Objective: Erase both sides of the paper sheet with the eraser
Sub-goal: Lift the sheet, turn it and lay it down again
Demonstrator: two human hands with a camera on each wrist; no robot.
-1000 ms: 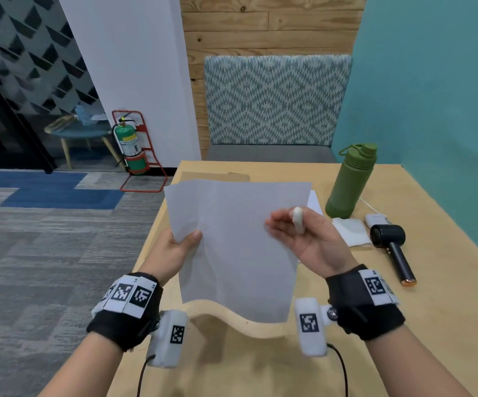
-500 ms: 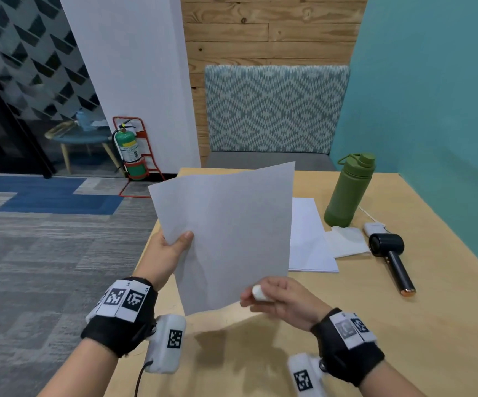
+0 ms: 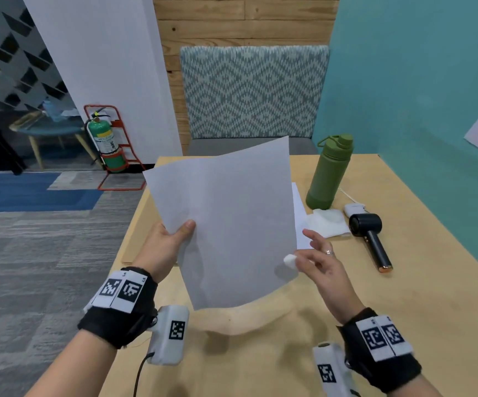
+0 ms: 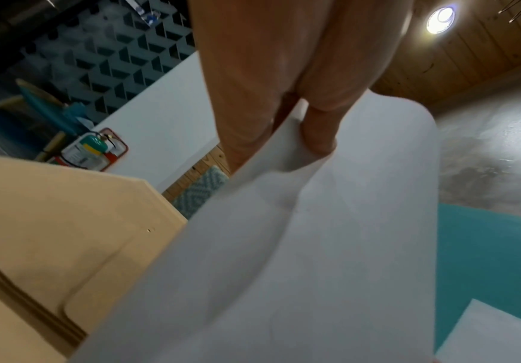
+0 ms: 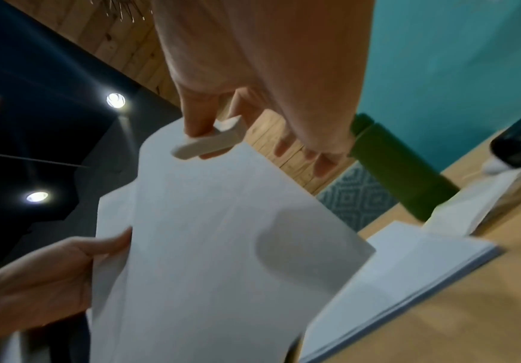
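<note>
While left hand (image 3: 169, 242) pinches the sheet (image 3: 232, 224) upright above the surface (image 3: 404, 282), right hand (image 3: 318, 262), pinching the eraser (image 3: 289, 258), sits at its lower right edge.

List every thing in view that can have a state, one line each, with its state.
paper sheet: held up off the table, bowed, pinched at its left edge
left hand: pinches the sheet, thumb on the near face
eraser: pinched in the right hand, at the sheet's right edge
right hand: holds the eraser, other fingers spread
paper stack: lying flat on the table
green bottle: upright, lid on
</note>
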